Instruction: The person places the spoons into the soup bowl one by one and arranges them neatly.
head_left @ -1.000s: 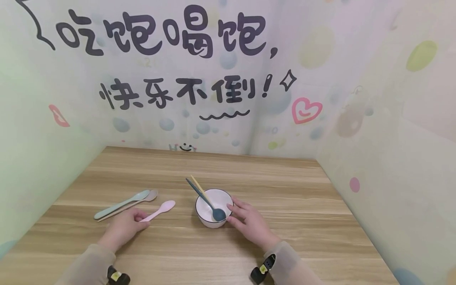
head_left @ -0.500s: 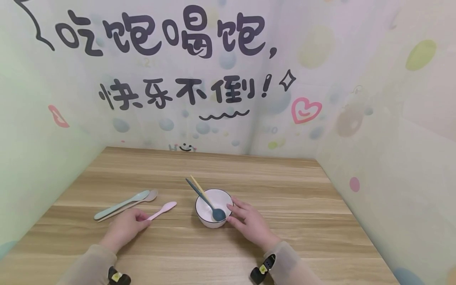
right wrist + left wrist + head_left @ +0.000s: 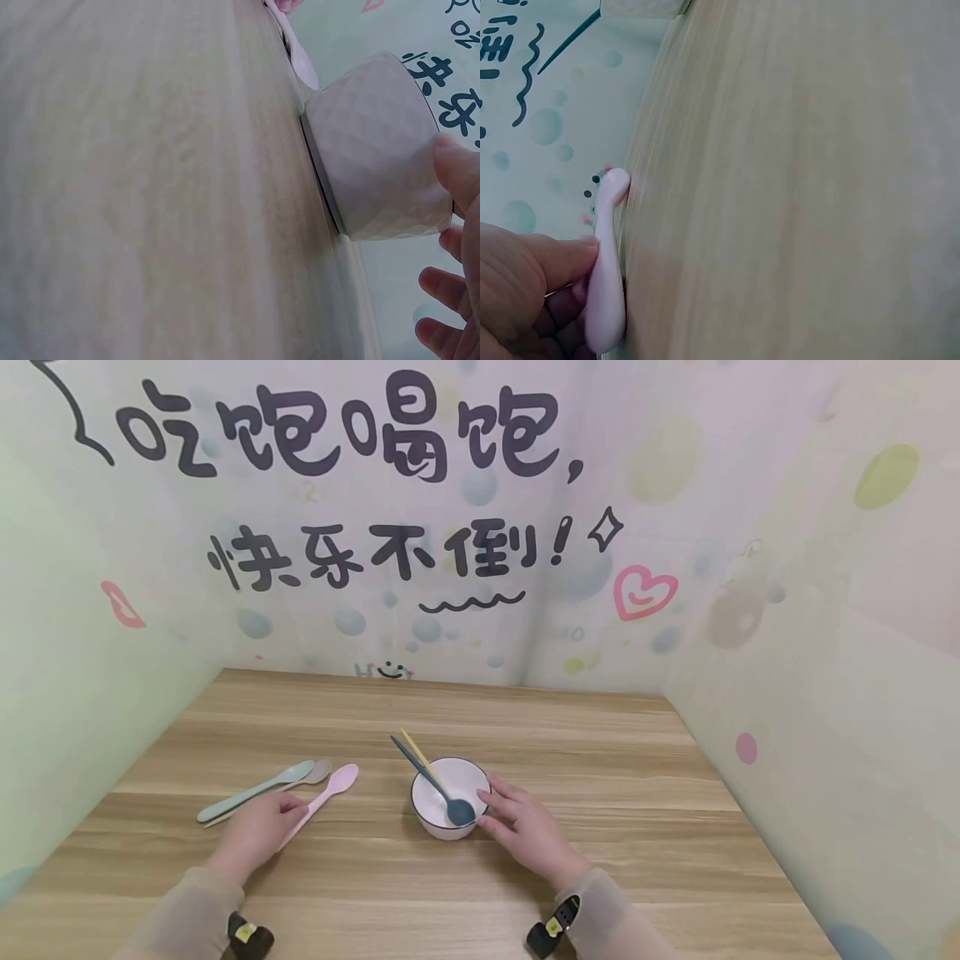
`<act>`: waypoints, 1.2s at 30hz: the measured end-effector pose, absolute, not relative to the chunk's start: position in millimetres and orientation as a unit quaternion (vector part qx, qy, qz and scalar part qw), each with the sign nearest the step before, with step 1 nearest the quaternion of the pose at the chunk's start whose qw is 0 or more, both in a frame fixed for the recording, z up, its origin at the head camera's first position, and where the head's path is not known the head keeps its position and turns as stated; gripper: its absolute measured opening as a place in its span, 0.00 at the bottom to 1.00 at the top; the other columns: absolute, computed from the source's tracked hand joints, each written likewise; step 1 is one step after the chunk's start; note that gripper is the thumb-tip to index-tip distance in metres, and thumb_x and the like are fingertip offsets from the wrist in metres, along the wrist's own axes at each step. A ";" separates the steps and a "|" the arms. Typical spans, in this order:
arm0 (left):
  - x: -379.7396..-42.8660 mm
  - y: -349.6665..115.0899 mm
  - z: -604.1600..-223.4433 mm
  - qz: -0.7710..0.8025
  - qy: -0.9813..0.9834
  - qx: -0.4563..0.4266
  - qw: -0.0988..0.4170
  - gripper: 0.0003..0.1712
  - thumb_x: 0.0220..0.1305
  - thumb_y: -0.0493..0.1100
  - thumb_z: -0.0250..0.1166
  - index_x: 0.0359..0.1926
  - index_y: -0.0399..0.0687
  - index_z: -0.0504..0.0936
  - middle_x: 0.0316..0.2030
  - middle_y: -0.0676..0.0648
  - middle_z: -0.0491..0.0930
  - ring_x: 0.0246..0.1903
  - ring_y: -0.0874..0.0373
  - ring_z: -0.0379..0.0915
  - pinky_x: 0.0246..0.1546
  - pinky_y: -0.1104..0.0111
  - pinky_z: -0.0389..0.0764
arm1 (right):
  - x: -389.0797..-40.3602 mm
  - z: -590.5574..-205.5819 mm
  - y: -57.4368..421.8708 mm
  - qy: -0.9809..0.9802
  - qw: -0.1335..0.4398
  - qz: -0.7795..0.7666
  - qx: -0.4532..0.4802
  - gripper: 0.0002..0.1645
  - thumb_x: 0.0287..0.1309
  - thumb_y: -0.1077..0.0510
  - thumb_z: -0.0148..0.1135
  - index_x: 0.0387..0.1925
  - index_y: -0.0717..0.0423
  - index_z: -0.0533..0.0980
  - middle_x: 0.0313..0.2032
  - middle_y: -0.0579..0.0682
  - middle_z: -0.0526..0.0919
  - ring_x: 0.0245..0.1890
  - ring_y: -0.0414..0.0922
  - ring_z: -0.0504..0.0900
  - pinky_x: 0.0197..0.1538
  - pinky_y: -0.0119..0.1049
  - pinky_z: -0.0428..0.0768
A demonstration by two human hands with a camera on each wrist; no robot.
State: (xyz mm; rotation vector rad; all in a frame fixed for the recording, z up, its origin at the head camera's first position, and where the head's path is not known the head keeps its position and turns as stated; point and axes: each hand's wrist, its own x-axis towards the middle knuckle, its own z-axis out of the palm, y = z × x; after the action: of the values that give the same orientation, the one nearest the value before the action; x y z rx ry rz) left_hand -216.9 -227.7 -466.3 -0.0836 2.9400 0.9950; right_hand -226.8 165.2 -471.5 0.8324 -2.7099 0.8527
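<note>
My left hand [image 3: 255, 828] pinches the handle of a pink spoon [image 3: 343, 778], whose head points away toward the back right. In the left wrist view, the thumb presses on the side of the pink spoon [image 3: 607, 289]. My right hand [image 3: 528, 835] holds the right rim of a white, dark-rimmed bowl [image 3: 444, 832]. The right wrist view shows the thumb on the faceted outer wall of the bowl [image 3: 379, 154], with several fingers spread apart from it. Inside the bowl lean a dark blue spoon [image 3: 461, 812] and a thin yellow stick [image 3: 415, 746].
A light green spoon [image 3: 255, 792] and a greyish spoon [image 3: 320, 772] lie side by side beyond my left hand. They rest on a wood-grain table [image 3: 600, 777]. Patterned walls [image 3: 750, 610] close in the table's back and both sides.
The pink spoon has swung so its head sits farther back and more of its handle shows. My left hand has shifted slightly left. The right hand and bowl stay put.
</note>
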 end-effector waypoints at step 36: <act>-212.5 -229.2 -476.8 0.319 0.947 0.002 -0.016 0.14 0.56 0.43 0.68 0.38 0.37 0.81 0.28 0.49 0.75 0.27 0.57 0.67 0.29 0.64 0.67 | -227.7 -473.0 165.2 -0.909 0.091 0.296 0.280 0.29 0.63 0.40 0.58 0.60 0.50 0.75 0.67 0.49 0.67 0.65 0.51 0.67 0.63 0.49 0.66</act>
State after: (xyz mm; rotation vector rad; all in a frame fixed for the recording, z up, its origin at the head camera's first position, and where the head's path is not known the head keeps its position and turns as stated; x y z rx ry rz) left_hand -212.5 -229.2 -476.8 0.0052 3.0079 1.0140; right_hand -227.7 165.2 -473.0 0.8318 -2.7005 0.8784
